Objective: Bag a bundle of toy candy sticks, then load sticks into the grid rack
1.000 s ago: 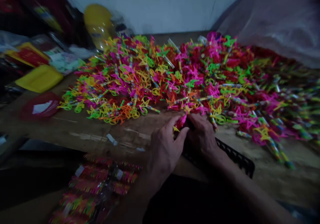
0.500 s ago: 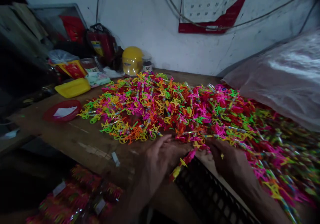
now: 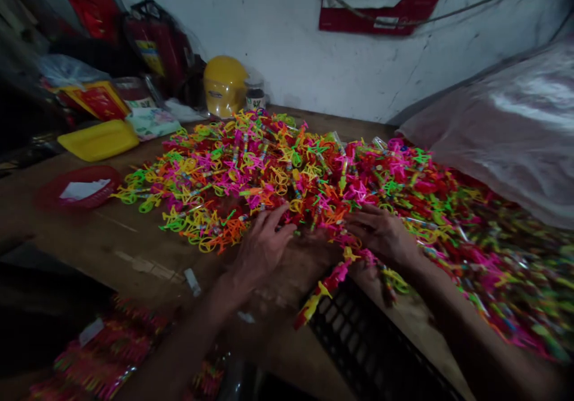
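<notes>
Left hand (image 3: 264, 242) loosely curled, thumb apart, at near edge of toy pile (image 3: 309, 177); right hand (image 3: 388, 233), fingers stretched, at same edge farther right. Holds: cannot tell. Pile ahead of both, long axis left-right across desk (image 3: 152, 233). Toy strip (image 3: 335, 278) slants by black basket (image 3: 372, 335).
</notes>
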`<move>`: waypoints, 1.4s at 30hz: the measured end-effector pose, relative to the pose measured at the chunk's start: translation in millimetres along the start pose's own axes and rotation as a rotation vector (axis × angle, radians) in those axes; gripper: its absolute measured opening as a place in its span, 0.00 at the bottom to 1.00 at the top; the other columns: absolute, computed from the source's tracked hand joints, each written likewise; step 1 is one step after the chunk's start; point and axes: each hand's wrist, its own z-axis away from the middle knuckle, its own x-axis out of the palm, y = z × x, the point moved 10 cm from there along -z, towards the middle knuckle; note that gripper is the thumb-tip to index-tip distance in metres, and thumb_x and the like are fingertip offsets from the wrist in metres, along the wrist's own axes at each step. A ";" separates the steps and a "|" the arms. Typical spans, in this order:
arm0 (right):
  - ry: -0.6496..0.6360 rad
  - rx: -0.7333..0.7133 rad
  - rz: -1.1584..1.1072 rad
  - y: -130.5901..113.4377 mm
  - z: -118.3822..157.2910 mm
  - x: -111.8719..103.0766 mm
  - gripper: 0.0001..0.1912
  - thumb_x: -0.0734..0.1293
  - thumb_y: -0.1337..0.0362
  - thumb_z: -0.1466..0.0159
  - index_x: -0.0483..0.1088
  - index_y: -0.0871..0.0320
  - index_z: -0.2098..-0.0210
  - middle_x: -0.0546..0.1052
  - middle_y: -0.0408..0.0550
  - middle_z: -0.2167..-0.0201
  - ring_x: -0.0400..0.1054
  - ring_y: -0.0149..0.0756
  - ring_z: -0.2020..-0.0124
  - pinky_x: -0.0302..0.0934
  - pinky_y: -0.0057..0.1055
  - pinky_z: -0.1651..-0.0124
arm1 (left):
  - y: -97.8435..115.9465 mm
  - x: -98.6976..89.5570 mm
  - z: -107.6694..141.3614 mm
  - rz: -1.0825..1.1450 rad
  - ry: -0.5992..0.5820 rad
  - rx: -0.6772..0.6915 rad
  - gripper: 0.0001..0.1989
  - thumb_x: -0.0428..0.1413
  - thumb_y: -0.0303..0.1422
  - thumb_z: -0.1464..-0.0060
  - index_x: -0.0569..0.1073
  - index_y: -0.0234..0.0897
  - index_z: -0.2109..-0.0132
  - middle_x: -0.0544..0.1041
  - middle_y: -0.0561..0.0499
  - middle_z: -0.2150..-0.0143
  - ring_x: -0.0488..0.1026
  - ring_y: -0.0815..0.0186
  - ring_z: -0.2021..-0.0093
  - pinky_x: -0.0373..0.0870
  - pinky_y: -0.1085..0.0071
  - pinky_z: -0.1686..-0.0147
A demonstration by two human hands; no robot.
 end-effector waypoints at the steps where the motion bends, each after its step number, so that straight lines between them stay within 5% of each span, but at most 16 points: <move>1: 0.082 0.026 -0.039 5.1 7.5 -14.7 0.10 0.64 0.61 0.37 0.75 0.54 0.59 0.74 0.48 0.65 0.69 0.34 0.66 0.61 0.28 0.65 | 0.4 -9.7 -1.9 0.066 0.052 0.015 0.11 0.51 0.28 0.41 0.74 0.39 0.53 0.65 0.46 0.40 0.64 0.58 0.44 0.63 0.59 0.44; 4: 0.232 0.156 -0.047 14.3 38.1 -48.5 0.09 0.66 0.60 0.38 0.76 0.55 0.63 0.75 0.49 0.64 0.69 0.35 0.66 0.62 0.30 0.64 | -4.4 -36.5 -9.1 0.271 0.178 -0.017 0.10 0.50 0.31 0.40 0.73 0.38 0.53 0.73 0.47 0.49 0.68 0.62 0.48 0.65 0.61 0.46; 6: 0.216 0.252 -0.031 10.2 62.2 -54.4 0.09 0.64 0.61 0.38 0.76 0.56 0.63 0.75 0.49 0.63 0.70 0.35 0.66 0.62 0.30 0.63 | -13.5 -45.1 -13.6 0.409 0.195 -0.141 0.11 0.51 0.34 0.40 0.73 0.39 0.53 0.76 0.49 0.55 0.71 0.63 0.53 0.68 0.63 0.51; 9: 0.177 0.366 -0.080 -7.9 99.8 -49.1 0.08 0.64 0.62 0.37 0.74 0.57 0.64 0.75 0.46 0.67 0.69 0.33 0.69 0.60 0.29 0.65 | -19.8 -61.4 -13.1 0.684 0.304 -0.296 0.11 0.51 0.36 0.40 0.72 0.40 0.53 0.78 0.50 0.60 0.74 0.65 0.59 0.70 0.68 0.58; 12: 0.230 0.525 -0.196 -17.0 135.1 -39.4 0.08 0.66 0.59 0.40 0.71 0.58 0.67 0.72 0.43 0.74 0.64 0.31 0.75 0.56 0.27 0.72 | -6.1 -86.7 -8.2 0.855 0.470 -0.253 0.09 0.53 0.34 0.41 0.72 0.39 0.55 0.78 0.50 0.61 0.75 0.67 0.61 0.69 0.70 0.60; 17: 0.277 0.619 -0.353 -26.7 160.7 -15.1 0.09 0.65 0.58 0.40 0.68 0.58 0.66 0.71 0.44 0.73 0.64 0.33 0.73 0.57 0.28 0.71 | 12.5 -102.8 8.8 1.010 0.528 -0.255 0.04 0.50 0.31 0.41 0.69 0.40 0.60 0.76 0.51 0.54 0.71 0.65 0.49 0.64 0.65 0.47; 21: 0.288 0.487 -0.201 -57.1 158.6 -13.5 0.06 0.62 0.62 0.38 0.67 0.58 0.66 0.72 0.47 0.72 0.65 0.35 0.73 0.59 0.30 0.69 | -8.9 -85.9 34.7 1.300 0.569 -0.457 0.05 0.45 0.33 0.37 0.66 0.42 0.60 0.76 0.56 0.57 0.72 0.68 0.50 0.62 0.63 0.44; 26: 0.302 0.428 -0.249 -85.7 157.0 -3.0 0.05 0.62 0.66 0.38 0.70 0.57 0.65 0.74 0.45 0.72 0.68 0.33 0.72 0.61 0.27 0.70 | -50.9 -33.2 70.2 1.735 0.654 -0.902 0.11 0.44 0.37 0.38 0.69 0.41 0.64 0.77 0.55 0.67 0.74 0.69 0.57 0.70 0.70 0.55; 30: 0.337 0.486 -0.384 -86.6 153.5 16.7 0.08 0.64 0.65 0.39 0.72 0.57 0.61 0.77 0.47 0.63 0.71 0.36 0.64 0.65 0.31 0.61 | -47.6 3.7 80.8 1.988 0.552 -1.185 0.18 0.42 0.43 0.39 0.71 0.36 0.63 0.76 0.50 0.68 0.75 0.62 0.56 0.73 0.62 0.58; 36: 0.293 0.526 -0.536 -82.9 147.6 51.7 0.12 0.64 0.65 0.40 0.73 0.56 0.57 0.76 0.49 0.59 0.70 0.41 0.57 0.65 0.37 0.56 | -30.4 12.0 75.6 2.155 0.433 -1.146 0.12 0.50 0.38 0.42 0.72 0.34 0.61 0.77 0.49 0.63 0.74 0.62 0.53 0.74 0.66 0.58; 42: 0.276 0.415 -0.261 -99.8 136.0 40.7 0.08 0.63 0.70 0.40 0.72 0.57 0.63 0.75 0.47 0.68 0.69 0.34 0.68 0.62 0.29 0.67 | -32.7 8.0 93.7 1.994 0.425 -1.185 0.08 0.51 0.32 0.45 0.74 0.35 0.66 0.78 0.50 0.63 0.75 0.65 0.56 0.75 0.70 0.61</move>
